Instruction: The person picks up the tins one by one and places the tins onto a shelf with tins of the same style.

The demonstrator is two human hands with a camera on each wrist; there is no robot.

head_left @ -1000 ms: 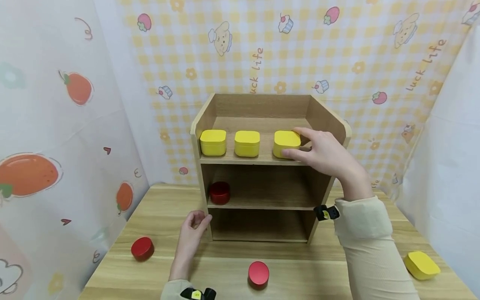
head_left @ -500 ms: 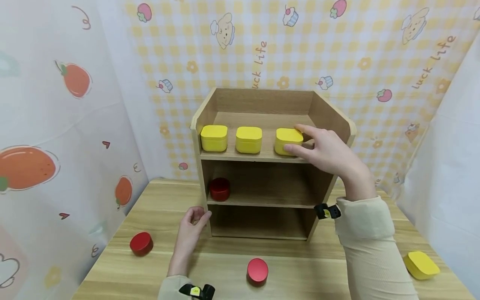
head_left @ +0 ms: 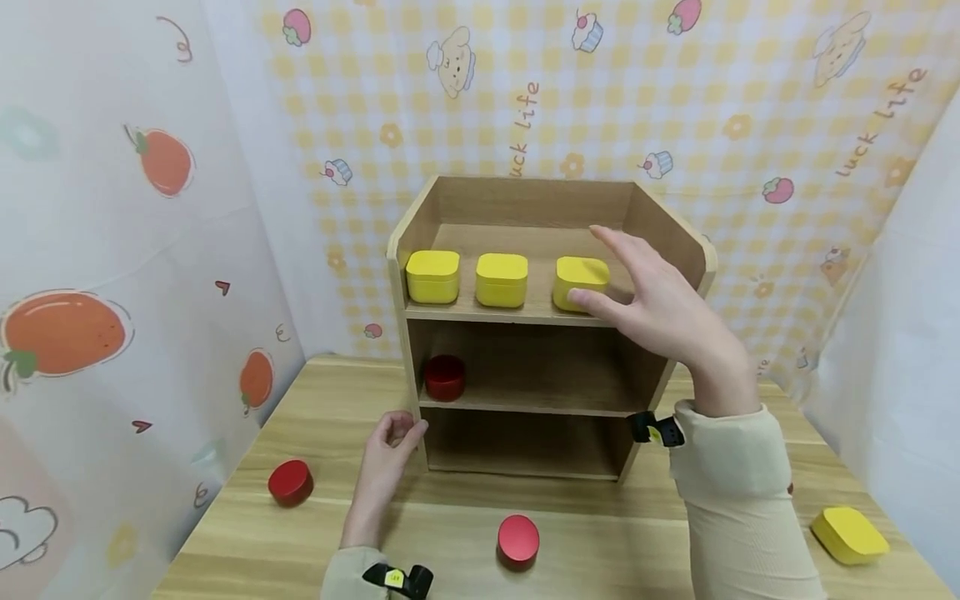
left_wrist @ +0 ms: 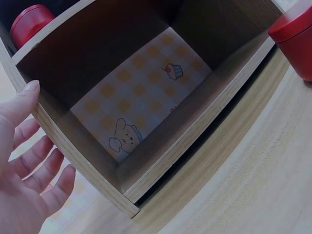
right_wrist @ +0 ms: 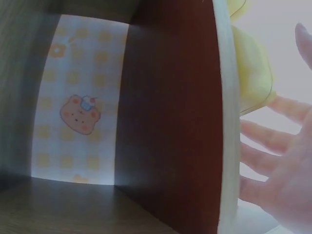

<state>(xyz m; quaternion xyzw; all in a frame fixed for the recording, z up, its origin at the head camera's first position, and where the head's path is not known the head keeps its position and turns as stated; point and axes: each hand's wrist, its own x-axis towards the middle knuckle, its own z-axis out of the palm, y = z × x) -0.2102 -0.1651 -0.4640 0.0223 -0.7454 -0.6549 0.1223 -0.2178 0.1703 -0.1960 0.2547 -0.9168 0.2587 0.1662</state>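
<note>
A three-tier wooden shelf [head_left: 517,316] stands on the table. Three yellow rounded-square boxes line the front of its top tier: the left box [head_left: 433,277], middle box [head_left: 502,281] and right box [head_left: 581,273]. My right hand [head_left: 660,308] hovers at the right box, thumb at its front and index finger raised clear of it; whether the thumb touches is unclear. In the left wrist view, my left hand [left_wrist: 24,190] rests by the shelf's left side panel, thumb at its front edge, fingers loosely bent outside. A red round tin [head_left: 445,377] sits at the middle tier's left.
On the table lie a red tin [head_left: 291,482] at the left, another red tin [head_left: 518,540] at front centre, and a yellow box [head_left: 849,535] at the right edge. A patterned cloth [head_left: 570,100] hangs behind the shelf.
My right hand has let go of the right box; its index finger has lifted up and away while the box stays put. My left hand keeps its place at the side panel.
</note>
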